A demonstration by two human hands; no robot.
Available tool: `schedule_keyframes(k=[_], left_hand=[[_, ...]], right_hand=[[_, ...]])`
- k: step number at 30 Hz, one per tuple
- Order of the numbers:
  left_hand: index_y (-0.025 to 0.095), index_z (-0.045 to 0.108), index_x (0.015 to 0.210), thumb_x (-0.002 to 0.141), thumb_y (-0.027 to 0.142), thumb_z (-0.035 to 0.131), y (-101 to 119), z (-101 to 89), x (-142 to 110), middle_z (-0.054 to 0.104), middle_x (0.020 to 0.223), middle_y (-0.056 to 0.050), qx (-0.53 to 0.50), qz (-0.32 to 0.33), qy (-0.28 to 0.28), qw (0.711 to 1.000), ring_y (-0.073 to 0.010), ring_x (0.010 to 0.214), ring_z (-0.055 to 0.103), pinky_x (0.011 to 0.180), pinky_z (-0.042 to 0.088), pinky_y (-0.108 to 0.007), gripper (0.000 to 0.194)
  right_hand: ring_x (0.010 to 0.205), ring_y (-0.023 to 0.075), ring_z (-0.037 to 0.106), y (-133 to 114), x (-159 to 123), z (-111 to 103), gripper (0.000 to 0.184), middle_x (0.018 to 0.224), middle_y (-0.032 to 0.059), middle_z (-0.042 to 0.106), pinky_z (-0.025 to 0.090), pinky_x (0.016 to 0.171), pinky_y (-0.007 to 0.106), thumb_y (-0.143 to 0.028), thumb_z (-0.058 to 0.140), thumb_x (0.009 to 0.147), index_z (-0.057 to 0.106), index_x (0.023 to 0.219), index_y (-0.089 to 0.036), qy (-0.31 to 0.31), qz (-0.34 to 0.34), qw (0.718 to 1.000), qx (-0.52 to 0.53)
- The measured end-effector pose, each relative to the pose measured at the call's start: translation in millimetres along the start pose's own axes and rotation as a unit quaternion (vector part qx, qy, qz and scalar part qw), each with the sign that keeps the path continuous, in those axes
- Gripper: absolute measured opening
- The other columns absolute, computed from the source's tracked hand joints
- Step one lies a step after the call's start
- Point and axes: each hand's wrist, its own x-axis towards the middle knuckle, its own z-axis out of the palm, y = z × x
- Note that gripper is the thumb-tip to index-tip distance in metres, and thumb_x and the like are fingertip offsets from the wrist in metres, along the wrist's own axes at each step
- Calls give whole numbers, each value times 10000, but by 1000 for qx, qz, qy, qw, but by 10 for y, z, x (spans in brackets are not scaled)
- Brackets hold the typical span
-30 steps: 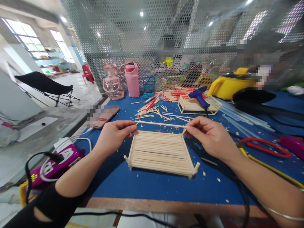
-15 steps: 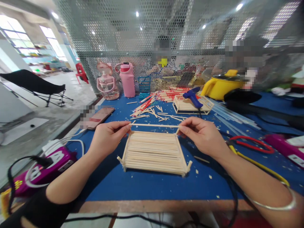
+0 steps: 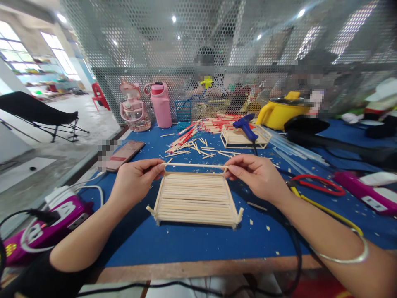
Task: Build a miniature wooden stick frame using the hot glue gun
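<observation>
Between my two hands a thin wooden stick [image 3: 195, 165] runs level along the far edge of a small slatted wooden tray [image 3: 195, 198]. My left hand [image 3: 139, 178] pinches the stick's left end between thumb and fingers. At the other end, my right hand [image 3: 252, 174] pinches it the same way, close to the tray's far right corner. Short posts stick up and outward at the tray's two near corners. My fingers partly hide the far corners, so I cannot tell whether the stick touches the posts there.
Loose sticks [image 3: 198, 147] and red-wrapped bundles [image 3: 220, 123] lie beyond the tray. A blue glue gun [image 3: 246, 127] rests on another stick frame [image 3: 229, 138]. Pliers [image 3: 319, 184] lie at right, a phone [image 3: 125, 156] at left. Pink bottles [image 3: 161, 105] and a yellow pot [image 3: 281, 114] stand behind.
The whole view has shifted, so everything sits slightly further left. Both hands still hold the stick by its ends above the tray's far edge.
</observation>
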Motion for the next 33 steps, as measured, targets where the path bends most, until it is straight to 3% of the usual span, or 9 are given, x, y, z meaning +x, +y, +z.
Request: schedule_keyframes(k=[7,15,26,33], left_hand=[[164,748,900,753,454,651,-8,6,6,744,760,-39,-9,-4,1,1000,-170,669,676,644,555,-247,339],[152,749,919,749,441,654,13,-7,3,748,753,-47,-4,-14,2,1000,-172,661,678,639,553,-250,348],[149,750,928,753,431,656,-3,2,1,757,777,-55,-2,-10,5,1000,-187,692,692,656,557,-261,344],[152,750,918,753,429,658,-3,-4,4,753,764,-48,-6,-7,2,1000,-173,671,685,650,558,-247,336]], right_hand=[[656,153,697,58,38,-16,182,712,26,718,560,602,252,-321,661,786,651,902,-180,12,7,1000,0],[681,179,709,19,-25,-14,138,724,43,738,573,673,295,-297,649,784,687,847,-180,22,-20,997,-69],[647,155,699,77,47,-12,131,692,21,721,573,638,260,-308,659,779,684,816,-185,20,0,999,-34],[659,148,694,35,10,-36,99,732,-4,728,538,656,264,-271,605,834,690,836,-220,26,-81,981,-175]])
